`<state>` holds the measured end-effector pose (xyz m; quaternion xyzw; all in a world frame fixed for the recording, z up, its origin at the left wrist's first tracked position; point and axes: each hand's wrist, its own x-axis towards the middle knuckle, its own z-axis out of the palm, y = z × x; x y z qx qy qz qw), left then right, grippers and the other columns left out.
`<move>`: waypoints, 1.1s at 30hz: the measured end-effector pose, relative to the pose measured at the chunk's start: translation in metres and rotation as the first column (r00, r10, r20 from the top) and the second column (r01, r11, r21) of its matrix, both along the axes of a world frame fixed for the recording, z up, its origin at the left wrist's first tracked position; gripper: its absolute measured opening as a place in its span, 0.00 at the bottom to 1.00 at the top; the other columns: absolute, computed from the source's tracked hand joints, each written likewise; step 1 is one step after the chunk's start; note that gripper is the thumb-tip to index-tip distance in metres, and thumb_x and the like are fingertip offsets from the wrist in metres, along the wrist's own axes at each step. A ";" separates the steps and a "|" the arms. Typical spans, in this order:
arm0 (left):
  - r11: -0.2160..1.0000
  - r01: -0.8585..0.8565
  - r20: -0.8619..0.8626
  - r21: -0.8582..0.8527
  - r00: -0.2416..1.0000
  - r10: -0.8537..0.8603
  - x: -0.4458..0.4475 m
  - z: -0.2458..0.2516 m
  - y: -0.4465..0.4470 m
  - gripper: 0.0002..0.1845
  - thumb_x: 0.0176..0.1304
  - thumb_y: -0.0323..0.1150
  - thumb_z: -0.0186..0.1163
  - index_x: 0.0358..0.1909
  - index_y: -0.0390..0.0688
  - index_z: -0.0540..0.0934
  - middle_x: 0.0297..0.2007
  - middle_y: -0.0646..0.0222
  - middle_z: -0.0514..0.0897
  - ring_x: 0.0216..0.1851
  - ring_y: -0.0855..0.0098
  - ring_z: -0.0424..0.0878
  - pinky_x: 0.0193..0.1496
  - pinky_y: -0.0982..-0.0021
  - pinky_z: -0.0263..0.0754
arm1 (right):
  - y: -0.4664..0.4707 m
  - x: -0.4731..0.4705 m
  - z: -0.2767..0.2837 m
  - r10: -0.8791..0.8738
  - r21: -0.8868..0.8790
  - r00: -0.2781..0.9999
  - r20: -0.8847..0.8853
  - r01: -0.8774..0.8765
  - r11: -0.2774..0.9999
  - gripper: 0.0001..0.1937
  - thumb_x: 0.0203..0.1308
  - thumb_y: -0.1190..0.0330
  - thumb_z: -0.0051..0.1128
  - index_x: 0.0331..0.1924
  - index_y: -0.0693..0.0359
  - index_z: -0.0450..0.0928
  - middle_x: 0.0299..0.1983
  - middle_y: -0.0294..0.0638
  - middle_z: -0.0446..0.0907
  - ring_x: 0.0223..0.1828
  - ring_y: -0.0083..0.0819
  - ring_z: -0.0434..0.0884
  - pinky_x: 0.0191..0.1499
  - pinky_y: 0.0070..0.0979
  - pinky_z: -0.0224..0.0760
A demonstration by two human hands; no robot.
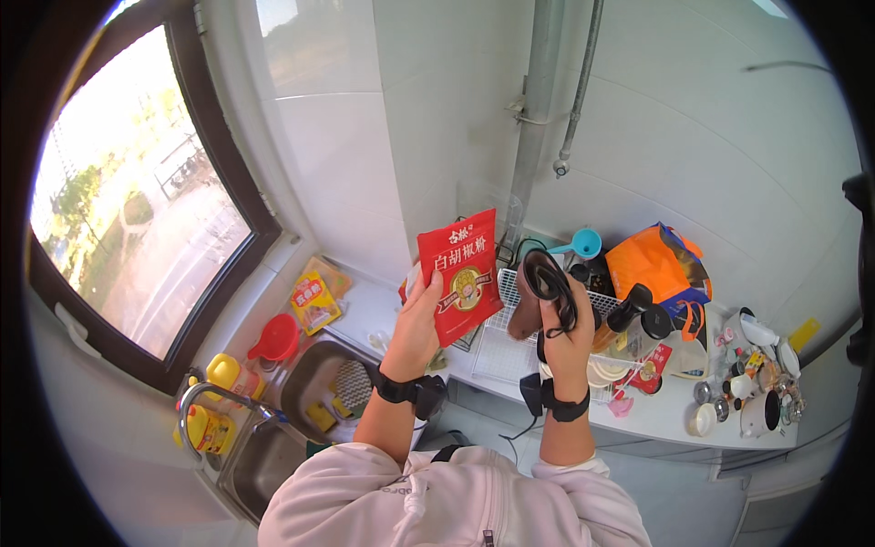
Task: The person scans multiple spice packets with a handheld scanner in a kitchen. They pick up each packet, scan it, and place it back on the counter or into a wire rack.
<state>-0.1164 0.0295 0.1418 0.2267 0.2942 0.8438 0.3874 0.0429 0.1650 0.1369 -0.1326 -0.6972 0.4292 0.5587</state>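
A red packet of white pepper powder is held upright by my left hand, thumb over its front. My right hand grips a brown and black strap-like item with a dark coiled loop at its top; what exactly it is I cannot tell. Both hands are raised over the counter, apart from each other. Below and behind the right hand stands a white wire basket with a black-capped bottle and jars. Another red packet lies at the basket's right.
At the left is a double steel sink with a faucet, a red funnel-like item and yellow jugs. A yellow packet lies beyond it. An orange bag, a blue scoop and several jars are at the right.
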 end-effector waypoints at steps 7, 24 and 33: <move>0.993 -0.047 -0.181 -0.105 0.983 0.027 0.017 -0.003 -0.013 0.27 0.85 0.38 0.44 0.78 0.41 0.58 0.69 0.61 0.73 0.68 0.66 0.74 0.70 0.60 0.72 | -0.033 -0.040 0.023 0.042 0.314 0.999 0.013 -0.044 0.948 0.18 0.66 0.74 0.61 0.59 0.64 0.80 0.51 0.48 0.83 0.53 0.44 0.83 0.59 0.34 0.73; 0.982 -0.164 -0.297 -0.095 0.946 0.129 0.022 -0.010 -0.047 0.33 0.80 0.43 0.40 0.83 0.52 0.49 0.68 0.68 0.70 0.64 0.76 0.73 0.68 0.73 0.67 | -0.097 -0.066 -0.010 0.232 0.174 0.969 0.080 -0.243 0.954 0.23 0.68 0.59 0.65 0.61 0.64 0.79 0.49 0.50 0.77 0.51 0.46 0.76 0.57 0.39 0.70; 0.963 -0.263 -0.300 -0.058 0.925 0.235 0.022 -0.005 -0.053 0.32 0.81 0.44 0.50 0.80 0.43 0.58 0.65 0.72 0.72 0.66 0.77 0.66 0.69 0.74 0.60 | -0.095 -0.056 -0.025 0.404 0.142 0.903 0.146 -0.423 0.895 0.22 0.66 0.64 0.67 0.61 0.64 0.80 0.49 0.49 0.77 0.50 0.44 0.77 0.56 0.36 0.71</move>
